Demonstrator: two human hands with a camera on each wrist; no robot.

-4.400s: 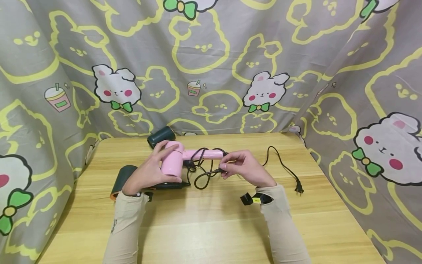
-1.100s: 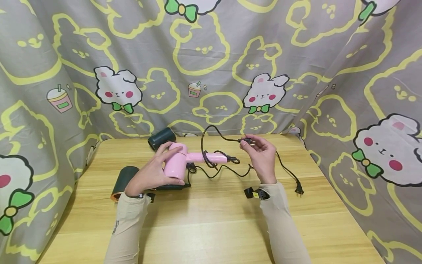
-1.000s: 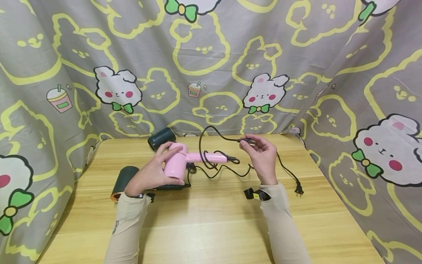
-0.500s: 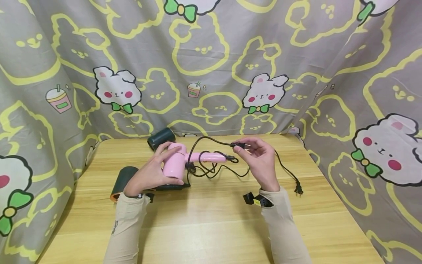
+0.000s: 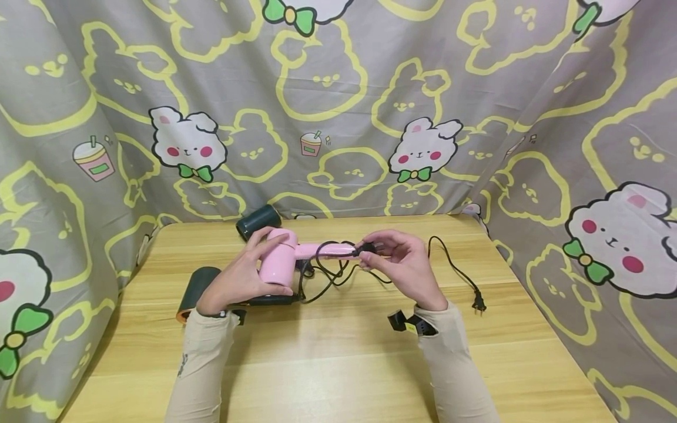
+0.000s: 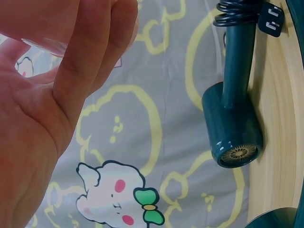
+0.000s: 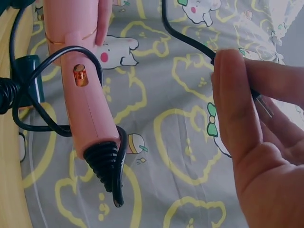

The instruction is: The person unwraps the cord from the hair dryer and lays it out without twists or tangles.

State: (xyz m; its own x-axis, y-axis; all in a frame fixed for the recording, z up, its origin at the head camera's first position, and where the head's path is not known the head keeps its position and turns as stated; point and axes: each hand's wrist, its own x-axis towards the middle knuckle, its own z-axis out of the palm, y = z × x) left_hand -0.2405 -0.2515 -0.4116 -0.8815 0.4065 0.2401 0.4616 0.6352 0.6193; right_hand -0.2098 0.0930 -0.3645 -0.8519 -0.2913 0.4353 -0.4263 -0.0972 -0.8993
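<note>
Head: L hand (image 5: 240, 275) grips 1 pink dryer (image 5: 278, 264), R hand (image 5: 406, 264) pinches 1 plug (image 5: 366, 248), 2 green dryers (image 5: 258, 221) nr.

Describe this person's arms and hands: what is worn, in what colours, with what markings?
The left sleeve and right sleeve are both beige; the left one bears a small dark marking. A black device with a yellow label pokes out at the right cuff, and another dark device shows at the left cuff. The left hand and right hand wear no gloves.
</note>
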